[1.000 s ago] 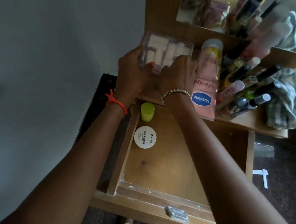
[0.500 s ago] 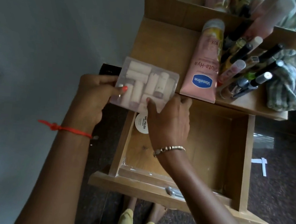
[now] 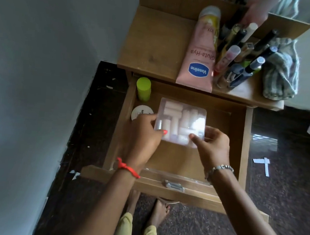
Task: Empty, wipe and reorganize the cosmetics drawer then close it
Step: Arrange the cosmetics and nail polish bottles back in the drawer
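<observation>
The wooden drawer (image 3: 246,145) stands pulled out below the dresser top (image 3: 157,41). Over its middle I hold a clear plastic case (image 3: 182,118) filled with small pale tubes. My left hand (image 3: 145,133) pinches the case's near left corner. My right hand (image 3: 214,145) pinches its near right corner. In the drawer's far left corner stands a lime green bottle (image 3: 143,88). A white round jar (image 3: 140,112) lies just in front of it, partly hidden by my left hand.
On the dresser top lie a pink Vaseline tube (image 3: 202,51), several dark pens and slim tubes (image 3: 239,55) and a crumpled checked cloth (image 3: 280,72). A mirror leans behind them. A grey wall is at the left. The dark floor (image 3: 285,186) has paper scraps.
Both hands lifted the clear case off the dresser top, carried it toward me and lowered it over the drawer's middle. The camera tilted downward.
</observation>
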{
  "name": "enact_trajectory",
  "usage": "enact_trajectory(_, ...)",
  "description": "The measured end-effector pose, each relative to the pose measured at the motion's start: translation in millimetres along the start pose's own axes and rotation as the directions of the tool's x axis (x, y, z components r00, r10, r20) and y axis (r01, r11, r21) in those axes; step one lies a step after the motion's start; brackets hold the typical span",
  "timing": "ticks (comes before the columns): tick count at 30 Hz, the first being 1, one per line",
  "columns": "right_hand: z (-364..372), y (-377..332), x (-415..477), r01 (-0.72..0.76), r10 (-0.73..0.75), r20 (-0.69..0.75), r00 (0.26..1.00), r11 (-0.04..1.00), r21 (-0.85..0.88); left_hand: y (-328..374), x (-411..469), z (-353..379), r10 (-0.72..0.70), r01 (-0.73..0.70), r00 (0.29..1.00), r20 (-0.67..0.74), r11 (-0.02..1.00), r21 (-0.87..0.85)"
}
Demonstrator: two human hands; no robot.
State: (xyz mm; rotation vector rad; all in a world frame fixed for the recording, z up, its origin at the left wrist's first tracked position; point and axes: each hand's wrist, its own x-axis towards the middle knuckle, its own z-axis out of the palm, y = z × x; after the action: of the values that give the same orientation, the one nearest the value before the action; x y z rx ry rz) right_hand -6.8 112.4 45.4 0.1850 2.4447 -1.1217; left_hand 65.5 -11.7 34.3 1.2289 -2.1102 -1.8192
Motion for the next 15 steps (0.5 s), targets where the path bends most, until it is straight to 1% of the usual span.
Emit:
enact_trajectory(2, 3.4, 5.4, 16.5, -0.004, 0.004, -0.022, 1.000, 1.000, 0.020, -1.7, 9.0, 14.4, 0.061, -0.060, 0.998, -0.005, 0.990, 0.126)
enact_trajectory(4, 9.0, 8.5, 29.3, -0.010, 0.011, -0.048, 0.999, 1.000, 0.022, -1.1, 15.8, 23.5, 0.088, -0.086, 0.996, 0.001, 0.966, 0.245)
enact_trajectory(6, 15.1, 10.7, 37.5, -0.007, 0.008, -0.071, 0.997, 1.000, 0.012, -4.4, 22.7, 29.4, 0.114, -0.118, 0.993, 0.032, 0.937, 0.330)
enact_trajectory(10, 24.2, 10.1, 42.7, 0.008, -0.004, -0.097, 0.995, 0.999, 0.044, -15.6, 33.5, 34.7, 0.112, -0.125, 0.992, 0.056, 0.838, 0.531)
enact_trajectory(15, 27.4, 8.3, 42.4, 0.028, -0.021, -0.119, 0.993, 0.998, 0.051, -15.6, 25.9, 39.3, 0.183, -0.160, 0.983, 0.022, 0.785, 0.598)
